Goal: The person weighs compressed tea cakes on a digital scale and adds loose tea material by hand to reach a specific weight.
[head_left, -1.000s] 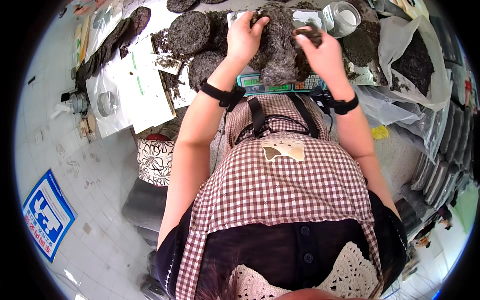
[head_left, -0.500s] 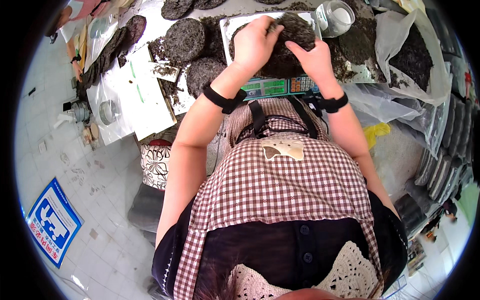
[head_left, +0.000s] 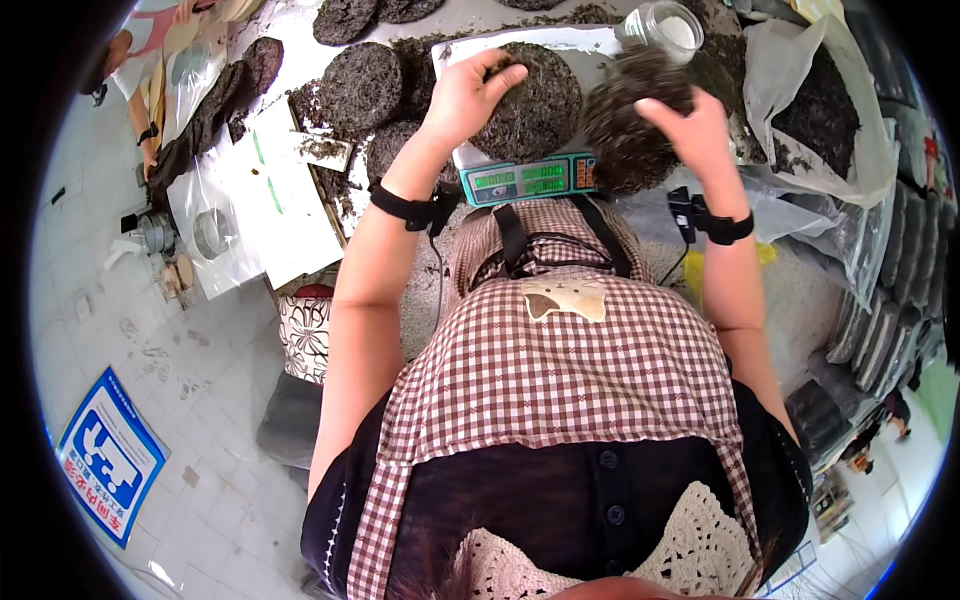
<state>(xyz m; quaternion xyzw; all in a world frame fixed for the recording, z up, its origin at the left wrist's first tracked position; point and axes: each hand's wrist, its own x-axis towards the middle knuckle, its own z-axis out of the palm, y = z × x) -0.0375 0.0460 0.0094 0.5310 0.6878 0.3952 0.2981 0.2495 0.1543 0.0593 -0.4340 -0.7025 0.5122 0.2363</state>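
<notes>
One dark cake point(head_left: 537, 105) lies on the scale point(head_left: 530, 180), my left hand point(head_left: 466, 98) pinching its rim (steadier, I think); my right hand point(head_left: 704, 132) grips another cake point(head_left: 625, 130).

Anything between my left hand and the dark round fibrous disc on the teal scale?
Nothing visible: your left hand is at the upper left of the disc. Your right hand holds another dark fibrous disc beside it.

Wkshp: digi scale point(head_left: 527, 181) + dark discs point(head_left: 361, 85) on bench point(head_left: 298, 58), plastic bag point(head_left: 786, 62) of dark flakes point(head_left: 825, 125), blue-white flr sign point(head_left: 112, 455), prob. stacked pkgs point(head_left: 878, 335) at blurry R edge.
</notes>
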